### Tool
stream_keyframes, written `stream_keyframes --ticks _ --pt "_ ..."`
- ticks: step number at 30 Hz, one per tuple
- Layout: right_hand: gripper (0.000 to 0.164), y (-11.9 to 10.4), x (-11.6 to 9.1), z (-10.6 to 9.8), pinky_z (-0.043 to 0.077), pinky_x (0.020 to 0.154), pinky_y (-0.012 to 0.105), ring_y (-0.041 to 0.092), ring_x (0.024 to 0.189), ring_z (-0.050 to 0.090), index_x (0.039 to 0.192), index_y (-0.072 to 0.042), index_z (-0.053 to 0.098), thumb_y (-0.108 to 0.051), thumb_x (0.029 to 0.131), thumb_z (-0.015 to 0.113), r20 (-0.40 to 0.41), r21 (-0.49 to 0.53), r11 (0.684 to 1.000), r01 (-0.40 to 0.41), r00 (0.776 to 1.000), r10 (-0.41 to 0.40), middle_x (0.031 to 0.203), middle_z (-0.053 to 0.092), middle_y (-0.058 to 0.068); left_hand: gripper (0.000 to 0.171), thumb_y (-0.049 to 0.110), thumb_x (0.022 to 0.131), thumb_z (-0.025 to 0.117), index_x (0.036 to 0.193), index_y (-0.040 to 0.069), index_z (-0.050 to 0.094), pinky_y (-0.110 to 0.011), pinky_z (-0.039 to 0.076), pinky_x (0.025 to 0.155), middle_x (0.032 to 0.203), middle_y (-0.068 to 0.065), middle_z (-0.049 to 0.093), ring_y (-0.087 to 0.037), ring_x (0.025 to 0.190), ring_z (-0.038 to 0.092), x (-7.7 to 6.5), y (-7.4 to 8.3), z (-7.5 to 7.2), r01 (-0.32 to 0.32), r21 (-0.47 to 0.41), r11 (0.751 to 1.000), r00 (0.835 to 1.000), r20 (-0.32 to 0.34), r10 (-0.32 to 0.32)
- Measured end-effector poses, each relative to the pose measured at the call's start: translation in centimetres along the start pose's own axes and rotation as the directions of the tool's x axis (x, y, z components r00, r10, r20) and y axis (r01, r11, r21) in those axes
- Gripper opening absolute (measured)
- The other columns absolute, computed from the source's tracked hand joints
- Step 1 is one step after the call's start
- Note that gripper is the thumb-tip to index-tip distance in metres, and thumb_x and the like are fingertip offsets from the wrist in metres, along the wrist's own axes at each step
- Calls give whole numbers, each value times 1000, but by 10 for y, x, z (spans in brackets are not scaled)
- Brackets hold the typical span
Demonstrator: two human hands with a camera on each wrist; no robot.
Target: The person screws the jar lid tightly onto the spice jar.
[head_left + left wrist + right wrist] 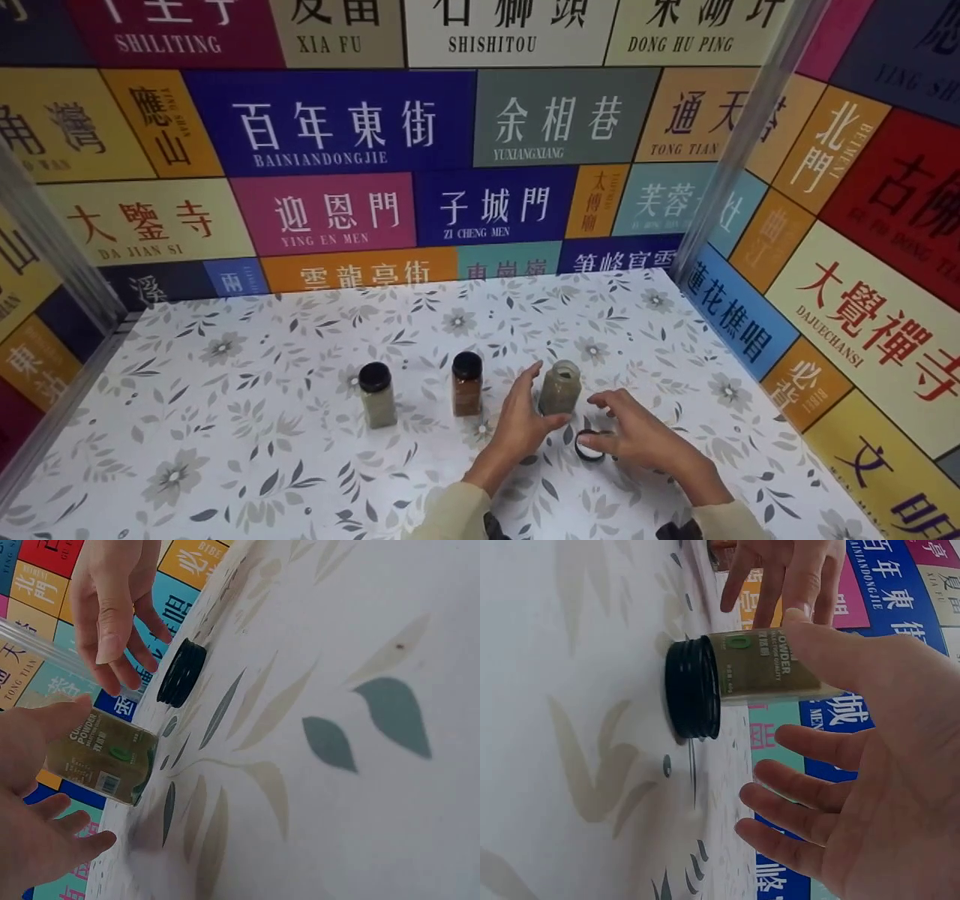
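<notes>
Centrally to the right on the flowered tabletop (300, 480), an open jar (561, 394) of olive-brown powder stands upright between the two hands. Its label, legible in part in the wrist views, includes the word "POWDER". The left hand (516, 429) lies along the jar's left side, fingers spread, thumb toward the near side; whether it touches the glass cannot be told. The right hand (649, 436) is poised to the right, fingers apart and slightly bent, pinching nothing. Beneath its thumb, just in front of the jar, a black lid (589, 454) lies inner side up on the tabletop. To the left stand two upright jars with black caps: a brown jar (466, 390) near the left hand and, farther left, a pale green jar (379, 405). Behind rises a wall (330, 120) of coloured name panels.
</notes>
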State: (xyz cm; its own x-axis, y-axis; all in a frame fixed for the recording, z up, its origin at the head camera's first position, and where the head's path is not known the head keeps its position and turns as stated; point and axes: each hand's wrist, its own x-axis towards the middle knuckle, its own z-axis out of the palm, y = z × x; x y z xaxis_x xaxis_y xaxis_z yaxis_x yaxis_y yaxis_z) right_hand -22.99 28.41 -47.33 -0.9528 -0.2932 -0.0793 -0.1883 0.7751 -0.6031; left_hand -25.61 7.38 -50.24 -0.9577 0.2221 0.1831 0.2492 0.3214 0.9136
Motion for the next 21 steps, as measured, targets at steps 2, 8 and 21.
stream_keyframes --ticks 2,8,21 --pt "66 -1 0 1 50 92 54 37 115 57 135 -3 53 -45 88 74 9 -34 999 10 1000 -10 125 54 19 84 13 81 83 151 5 37 -53 41 113 150 -21 47 -40 139 46 2 -1 3 -25 8 1000 1000 -2 25" --pt "65 -2 -1 6 50 87 48 28 103 56 129 -5 58 -45 82 79 27 -134 990 40 999 -37 112 55 14 86 14 80 84 152 8 37 -54 40 114 150 -22 47 -40 139 45 6 -5 8 -40 -3 999 999 4 40" --pt "57 -10 0 12 49 81 38 18 91 53 116 -11 63 -37 72 88 41 -151 988 19 999 -13 104 52 7 64 16 82 82 139 12 52 -42 51 102 131 -14 65 -29 121 63 14 -12 13 -18 10 1000 1000 -11 18"
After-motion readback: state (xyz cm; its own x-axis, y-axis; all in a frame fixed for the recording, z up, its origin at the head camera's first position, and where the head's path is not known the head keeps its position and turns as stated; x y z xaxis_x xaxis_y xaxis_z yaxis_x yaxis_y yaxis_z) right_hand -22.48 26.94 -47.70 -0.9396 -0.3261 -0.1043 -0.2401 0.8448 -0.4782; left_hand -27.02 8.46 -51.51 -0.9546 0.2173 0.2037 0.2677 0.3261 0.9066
